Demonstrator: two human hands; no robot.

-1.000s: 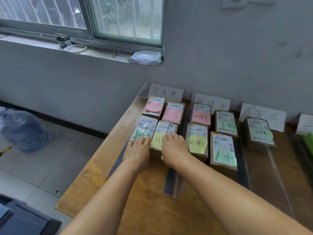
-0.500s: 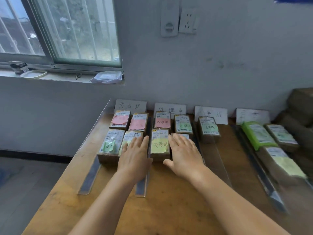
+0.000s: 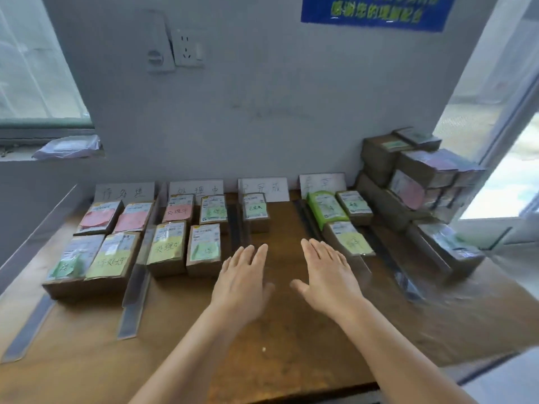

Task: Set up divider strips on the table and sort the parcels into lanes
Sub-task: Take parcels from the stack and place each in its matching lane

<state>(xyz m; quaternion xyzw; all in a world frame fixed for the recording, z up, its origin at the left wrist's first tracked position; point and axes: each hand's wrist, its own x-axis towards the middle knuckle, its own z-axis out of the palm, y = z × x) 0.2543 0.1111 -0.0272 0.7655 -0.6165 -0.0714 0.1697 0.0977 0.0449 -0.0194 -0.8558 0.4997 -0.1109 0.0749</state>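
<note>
Clear divider strips [image 3: 137,275] split the wooden table [image 3: 280,345] into lanes, each headed by a white handwritten sign [image 3: 125,192] at the wall. Several brown parcels with pink, green and yellow notes fill the two left lanes [image 3: 166,247]. One parcel [image 3: 255,211] lies alone at the back of the third lane. The fourth lane holds a green packet [image 3: 326,209] and two boxes. My left hand [image 3: 242,281] and my right hand [image 3: 328,275] hover flat, fingers straight, over the bare front of the third lane, holding nothing.
A pile of unsorted parcels [image 3: 417,182] is stacked at the table's right back corner, with another box [image 3: 449,249] in front of it. A wall socket [image 3: 186,48] and a blue notice [image 3: 376,10] hang above. A window sill [image 3: 43,153] lies left.
Both hands have moved right, from the parcels in the two left lanes to the bare wood of the third lane. The view has swung right, showing the parcel pile.
</note>
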